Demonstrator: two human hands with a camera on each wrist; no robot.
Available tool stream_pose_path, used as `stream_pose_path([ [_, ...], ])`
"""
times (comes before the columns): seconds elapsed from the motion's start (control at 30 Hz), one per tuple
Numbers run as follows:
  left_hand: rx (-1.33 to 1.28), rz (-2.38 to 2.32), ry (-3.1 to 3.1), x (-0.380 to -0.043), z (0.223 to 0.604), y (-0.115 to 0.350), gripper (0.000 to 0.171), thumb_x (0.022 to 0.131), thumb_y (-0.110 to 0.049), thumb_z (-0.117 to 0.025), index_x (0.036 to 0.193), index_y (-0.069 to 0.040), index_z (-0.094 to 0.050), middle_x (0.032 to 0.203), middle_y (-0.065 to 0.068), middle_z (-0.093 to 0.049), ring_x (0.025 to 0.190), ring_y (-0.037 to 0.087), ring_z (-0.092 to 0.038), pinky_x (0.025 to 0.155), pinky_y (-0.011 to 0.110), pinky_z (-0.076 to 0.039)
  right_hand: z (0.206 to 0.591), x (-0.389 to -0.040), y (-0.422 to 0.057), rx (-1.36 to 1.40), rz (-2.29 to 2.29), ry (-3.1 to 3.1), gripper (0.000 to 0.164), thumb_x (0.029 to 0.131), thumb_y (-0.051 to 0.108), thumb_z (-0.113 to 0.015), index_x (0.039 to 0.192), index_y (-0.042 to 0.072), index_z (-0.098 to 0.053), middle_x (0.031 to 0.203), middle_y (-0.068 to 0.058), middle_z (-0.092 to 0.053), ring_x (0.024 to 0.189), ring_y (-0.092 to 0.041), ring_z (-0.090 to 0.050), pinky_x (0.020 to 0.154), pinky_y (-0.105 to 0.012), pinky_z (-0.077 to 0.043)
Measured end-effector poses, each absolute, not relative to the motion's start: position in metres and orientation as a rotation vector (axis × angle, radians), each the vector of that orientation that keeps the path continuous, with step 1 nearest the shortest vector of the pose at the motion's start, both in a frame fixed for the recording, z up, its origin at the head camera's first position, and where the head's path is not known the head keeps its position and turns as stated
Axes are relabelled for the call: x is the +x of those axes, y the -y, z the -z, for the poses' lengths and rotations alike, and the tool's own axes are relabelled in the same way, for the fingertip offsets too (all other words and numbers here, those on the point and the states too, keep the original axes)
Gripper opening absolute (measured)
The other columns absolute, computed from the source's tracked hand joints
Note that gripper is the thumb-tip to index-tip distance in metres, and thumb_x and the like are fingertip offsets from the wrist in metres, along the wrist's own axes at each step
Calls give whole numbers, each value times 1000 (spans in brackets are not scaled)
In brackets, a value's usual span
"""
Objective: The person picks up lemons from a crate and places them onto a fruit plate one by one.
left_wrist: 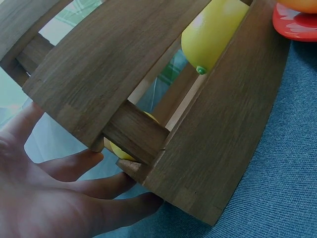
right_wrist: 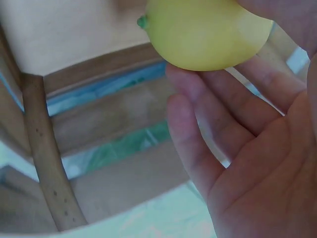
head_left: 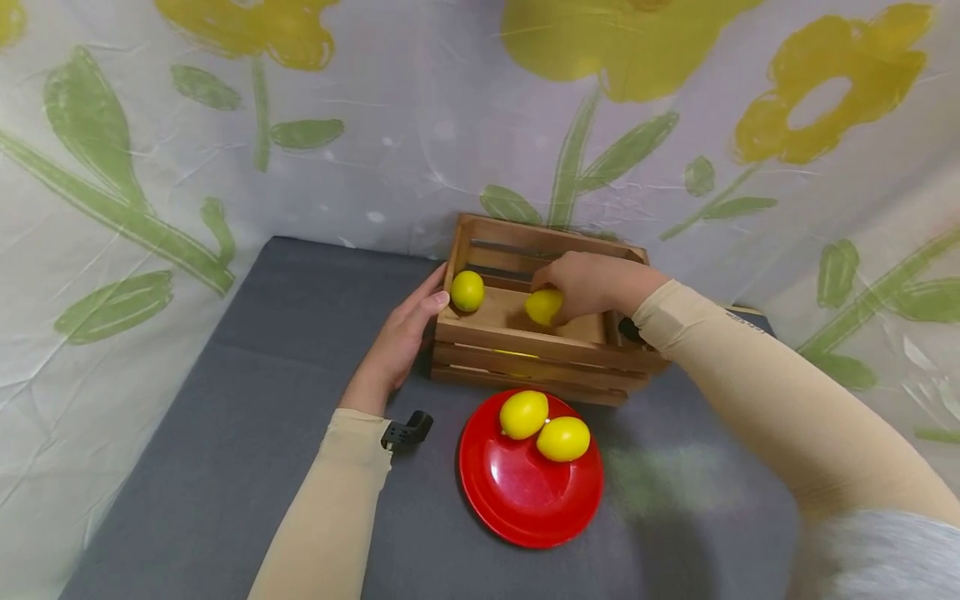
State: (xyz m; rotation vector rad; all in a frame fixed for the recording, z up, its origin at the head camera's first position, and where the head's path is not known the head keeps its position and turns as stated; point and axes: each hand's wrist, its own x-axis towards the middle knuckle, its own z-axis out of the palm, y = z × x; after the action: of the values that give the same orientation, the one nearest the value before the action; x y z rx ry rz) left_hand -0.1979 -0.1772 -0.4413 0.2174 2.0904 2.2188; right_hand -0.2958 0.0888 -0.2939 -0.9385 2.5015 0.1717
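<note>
Lemon: probably handling as light and fairly firm, likely feeling a little slippery on its smooth skin, hardly seeming fragile. Best being gripped around the fat middle, leaving both tapered ends free. Showing bright, even yellow, rounding out like an egg and ending in a small green nub. Sitting inside the slatted wooden crate, about midway along its length; not revealing whether touching the crate floor. Being held by the right hand, curling partly round the fruit and parting about as far as its width. Resting the left hand against the crate's left end, spreading loosely extended fingers over the outside and grasping no fruit. Seeing a 2nd lemon lying in the crate beside that same end. Farther out, finding 2 more lemons lying side by side on a red plate, just in front of the crate. Noticing crate and plate standing on a dark gray tabletop, and a flower-patterned cloth hanging behind.
</note>
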Motion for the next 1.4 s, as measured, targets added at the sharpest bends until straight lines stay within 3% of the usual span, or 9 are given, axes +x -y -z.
stream_pose_path([
  [0.37, 218, -2223, -2094, -198, 439, 180, 57, 106, -55, -51, 162, -57, -37, 178, -15, -27, 165, 26, -25, 123, 82, -18, 260, -271, -95, -983, -201, -2596, 50, 92, 25, -83, 140, 20, -70, 129, -1, -74, 104, -25, -64, 93, -44, -54],
  [0.63, 224, -2219, -2106, -199, 442, 186, 57, 107, -55, -50, 162, -57, -37, 178, -16, -27, 166, 25, -24, 123, 82, -17, 240, -249, -94, -1006, -180, -2618, 55, 92, 20, -84, 143, 11, -67, 143, -8, -69, 119, -29, -65, 106, -49, -54],
  [0.87, 221, -2217, -2100, -200, 442, 189, 57, 107, -55, -49, 163, -57, -37, 178, -14, -27, 165, 30, -26, 121, 84, -18, 223, -227, -100, -1030, -162, -2660, 56, 91, 17, -85, 144, 10, -67, 146, -9, -68, 123, -30, -66, 107, -50, -54],
  [1.2, 250, -2211, -2097, -204, 443, 192, 57, 107, -55, -49, 163, -56, -36, 178, -12, -27, 163, 34, -29, 123, 82, -17, 209, -192, -104, -1029, -175, -2735, 55, 88, 22, -88, 140, 18, -69, 136, -2, -71, 117, -26, -65, 100, -48, -57],
  [1.4, 256, -2208, -2095, -208, 442, 193, 58, 107, -55, -49, 164, -56, -35, 179, -14, -26, 165, 32, -26, 123, 82, -16, 210, -171, -105, -1108, -182, -2765, 52, 88, 26, -88, 138, 22, -71, 133, 1, -71, 109, -21, -67, 85, -45, -61],
])
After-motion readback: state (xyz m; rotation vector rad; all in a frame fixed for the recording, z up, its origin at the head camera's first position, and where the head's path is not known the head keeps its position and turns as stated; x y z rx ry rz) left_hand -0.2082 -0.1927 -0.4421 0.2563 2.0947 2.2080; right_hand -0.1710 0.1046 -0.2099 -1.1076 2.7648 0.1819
